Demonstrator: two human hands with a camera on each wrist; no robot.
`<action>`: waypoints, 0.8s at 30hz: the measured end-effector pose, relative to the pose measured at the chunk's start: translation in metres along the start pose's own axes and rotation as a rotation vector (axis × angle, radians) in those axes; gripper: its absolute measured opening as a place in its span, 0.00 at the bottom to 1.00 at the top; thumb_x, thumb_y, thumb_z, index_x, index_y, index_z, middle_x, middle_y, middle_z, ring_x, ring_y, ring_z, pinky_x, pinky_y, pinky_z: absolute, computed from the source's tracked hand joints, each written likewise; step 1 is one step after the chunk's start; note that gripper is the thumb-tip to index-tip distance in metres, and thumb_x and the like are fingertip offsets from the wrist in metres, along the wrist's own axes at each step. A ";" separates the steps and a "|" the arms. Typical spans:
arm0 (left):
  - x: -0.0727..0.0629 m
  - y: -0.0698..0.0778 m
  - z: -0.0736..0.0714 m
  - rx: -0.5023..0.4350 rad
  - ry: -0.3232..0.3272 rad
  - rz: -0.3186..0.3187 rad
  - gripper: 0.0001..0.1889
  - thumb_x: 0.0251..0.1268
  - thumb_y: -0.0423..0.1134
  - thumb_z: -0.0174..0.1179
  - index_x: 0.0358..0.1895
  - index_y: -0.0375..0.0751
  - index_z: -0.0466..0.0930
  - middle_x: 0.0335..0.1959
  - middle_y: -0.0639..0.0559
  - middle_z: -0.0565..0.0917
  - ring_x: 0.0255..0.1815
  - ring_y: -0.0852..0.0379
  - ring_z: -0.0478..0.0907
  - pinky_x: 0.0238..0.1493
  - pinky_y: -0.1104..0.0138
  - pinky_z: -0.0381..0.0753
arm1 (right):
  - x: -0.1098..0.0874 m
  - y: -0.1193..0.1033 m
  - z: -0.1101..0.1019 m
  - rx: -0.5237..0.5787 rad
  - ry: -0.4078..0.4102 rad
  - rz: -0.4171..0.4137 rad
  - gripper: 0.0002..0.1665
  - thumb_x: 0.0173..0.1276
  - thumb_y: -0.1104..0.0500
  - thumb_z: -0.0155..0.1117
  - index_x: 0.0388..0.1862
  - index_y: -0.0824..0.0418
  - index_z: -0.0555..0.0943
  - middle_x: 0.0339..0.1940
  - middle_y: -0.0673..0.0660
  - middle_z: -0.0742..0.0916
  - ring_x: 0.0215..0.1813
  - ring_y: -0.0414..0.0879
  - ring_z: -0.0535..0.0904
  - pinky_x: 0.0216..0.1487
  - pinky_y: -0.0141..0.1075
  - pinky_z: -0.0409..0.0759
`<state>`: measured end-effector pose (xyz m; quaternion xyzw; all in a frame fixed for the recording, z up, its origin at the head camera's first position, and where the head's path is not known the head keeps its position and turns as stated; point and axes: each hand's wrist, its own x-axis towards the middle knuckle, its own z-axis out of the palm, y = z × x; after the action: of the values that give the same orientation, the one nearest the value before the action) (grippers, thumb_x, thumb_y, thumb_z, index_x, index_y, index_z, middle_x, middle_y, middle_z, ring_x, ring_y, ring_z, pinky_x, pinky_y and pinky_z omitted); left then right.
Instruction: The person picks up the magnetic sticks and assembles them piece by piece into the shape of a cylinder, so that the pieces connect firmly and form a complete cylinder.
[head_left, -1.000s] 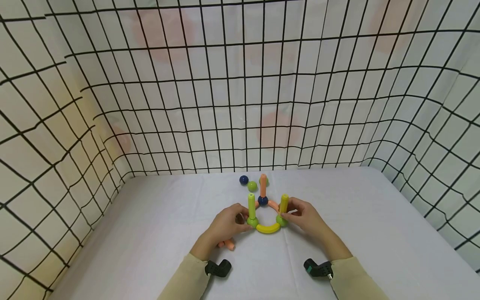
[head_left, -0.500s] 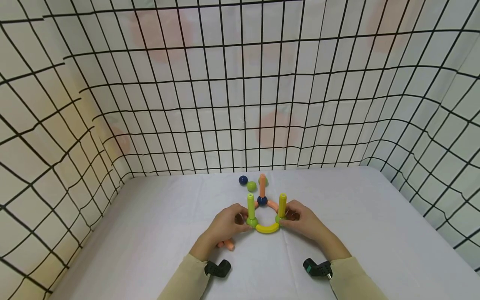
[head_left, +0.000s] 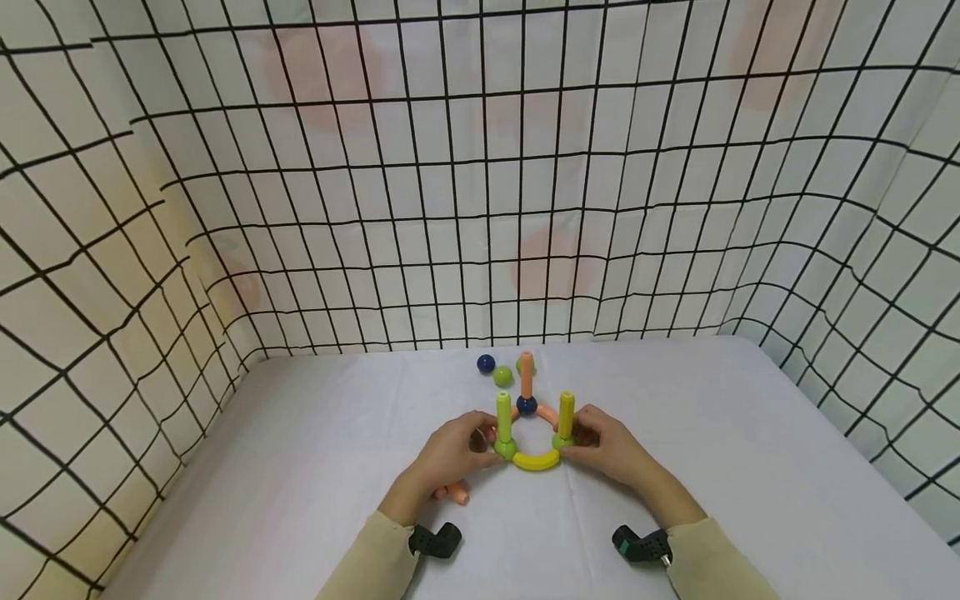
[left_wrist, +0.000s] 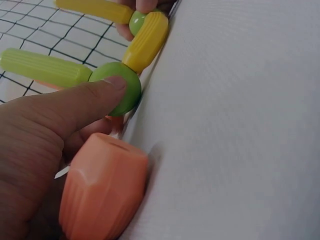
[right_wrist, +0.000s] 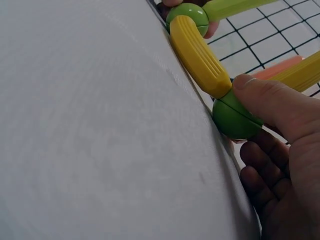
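Observation:
A ring-shaped toy frame stands on the table, joined from balls and curved rods. My left hand [head_left: 453,448] pinches its left green ball [left_wrist: 131,95], the thumb on the near side; a light green rod [head_left: 504,415] rises from that ball. On the other side my right hand [head_left: 611,443] holds the right green ball [right_wrist: 232,120], which bears an upright yellow rod [head_left: 566,412]. A curved yellow piece [head_left: 536,462] links both balls in front. At the back, a dark blue ball [head_left: 527,406] carries an orange rod [head_left: 527,375] and joins curved orange pieces [head_left: 548,414].
Loose orange pieces [head_left: 455,492] lie beside my left wrist, partly hidden by it. Behind the frame sit a loose dark blue ball [head_left: 486,363] and a green ball [head_left: 502,376], with another green ball [head_left: 520,365] partly behind the orange rod. Gridded cloth walls [head_left: 465,192] enclose the white table [head_left: 300,467].
My right fingers have shifted from around the yellow rod's lower part down to the green ball. That rod leans less than before. My left hand keeps its hold.

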<state>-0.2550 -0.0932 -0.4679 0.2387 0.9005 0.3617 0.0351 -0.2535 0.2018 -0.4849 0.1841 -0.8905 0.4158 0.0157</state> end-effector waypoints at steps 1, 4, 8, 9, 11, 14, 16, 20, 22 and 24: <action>0.000 0.000 0.000 0.001 0.000 0.005 0.25 0.58 0.47 0.73 0.59 0.49 0.78 0.42 0.61 0.82 0.41 0.63 0.78 0.45 0.68 0.77 | -0.001 0.001 -0.001 -0.003 0.003 -0.003 0.15 0.59 0.53 0.77 0.43 0.49 0.82 0.39 0.48 0.79 0.39 0.40 0.74 0.40 0.29 0.76; 0.000 0.000 0.001 -0.005 -0.003 0.015 0.25 0.59 0.46 0.73 0.60 0.49 0.78 0.42 0.60 0.82 0.41 0.62 0.78 0.45 0.68 0.76 | -0.003 0.003 -0.004 -0.016 0.017 -0.023 0.15 0.60 0.53 0.76 0.44 0.49 0.82 0.39 0.48 0.80 0.39 0.40 0.75 0.40 0.29 0.76; 0.000 0.000 0.002 -0.005 -0.003 0.017 0.24 0.59 0.45 0.72 0.59 0.51 0.78 0.42 0.61 0.82 0.41 0.62 0.78 0.45 0.69 0.76 | -0.008 0.007 -0.008 -0.031 0.028 -0.037 0.14 0.60 0.54 0.76 0.43 0.49 0.82 0.39 0.48 0.80 0.39 0.39 0.75 0.39 0.29 0.76; 0.000 0.000 0.002 -0.004 -0.002 0.018 0.23 0.60 0.44 0.72 0.59 0.51 0.78 0.42 0.62 0.82 0.41 0.62 0.78 0.45 0.69 0.76 | -0.009 0.008 -0.009 -0.035 0.027 -0.038 0.14 0.60 0.54 0.76 0.44 0.49 0.82 0.39 0.48 0.80 0.38 0.39 0.74 0.38 0.29 0.75; 0.000 0.000 0.002 0.005 0.002 0.015 0.22 0.61 0.44 0.71 0.58 0.52 0.78 0.41 0.62 0.81 0.41 0.63 0.78 0.45 0.69 0.76 | -0.011 0.009 -0.010 -0.036 0.026 -0.019 0.15 0.60 0.53 0.76 0.44 0.49 0.82 0.39 0.47 0.79 0.38 0.39 0.74 0.37 0.28 0.75; 0.001 -0.001 0.002 0.006 0.008 0.006 0.20 0.63 0.45 0.69 0.57 0.51 0.79 0.40 0.63 0.81 0.40 0.64 0.77 0.44 0.69 0.76 | -0.013 0.008 -0.012 -0.033 0.022 -0.027 0.15 0.60 0.53 0.76 0.44 0.50 0.82 0.39 0.48 0.79 0.38 0.40 0.74 0.38 0.29 0.75; 0.002 -0.001 0.002 0.000 0.009 -0.003 0.18 0.65 0.45 0.67 0.57 0.52 0.79 0.39 0.63 0.81 0.39 0.65 0.77 0.43 0.69 0.76 | -0.013 0.007 -0.013 -0.036 0.023 -0.019 0.15 0.60 0.53 0.76 0.44 0.50 0.81 0.39 0.48 0.79 0.39 0.40 0.75 0.39 0.29 0.76; 0.004 -0.002 0.002 -0.033 -0.002 -0.034 0.15 0.67 0.46 0.65 0.55 0.51 0.80 0.39 0.63 0.81 0.39 0.64 0.77 0.42 0.69 0.76 | -0.015 0.007 -0.011 -0.032 0.026 -0.016 0.15 0.60 0.53 0.76 0.43 0.50 0.81 0.40 0.47 0.80 0.40 0.39 0.76 0.41 0.29 0.77; 0.005 -0.002 0.000 -0.082 -0.012 -0.063 0.14 0.68 0.46 0.64 0.55 0.50 0.81 0.40 0.60 0.81 0.39 0.62 0.77 0.42 0.68 0.76 | -0.015 0.007 -0.010 -0.026 0.033 -0.017 0.15 0.60 0.54 0.76 0.43 0.49 0.82 0.40 0.47 0.80 0.40 0.39 0.76 0.41 0.29 0.78; 0.008 -0.001 -0.003 -0.149 -0.013 -0.106 0.13 0.69 0.44 0.63 0.54 0.48 0.81 0.41 0.57 0.82 0.39 0.61 0.79 0.42 0.66 0.76 | -0.015 0.009 -0.010 -0.025 0.035 -0.025 0.15 0.60 0.54 0.77 0.43 0.49 0.82 0.40 0.47 0.80 0.40 0.38 0.76 0.42 0.29 0.78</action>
<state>-0.2630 -0.0919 -0.4652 0.1895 0.8824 0.4236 0.0776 -0.2432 0.2190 -0.4876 0.1877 -0.8928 0.4077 0.0388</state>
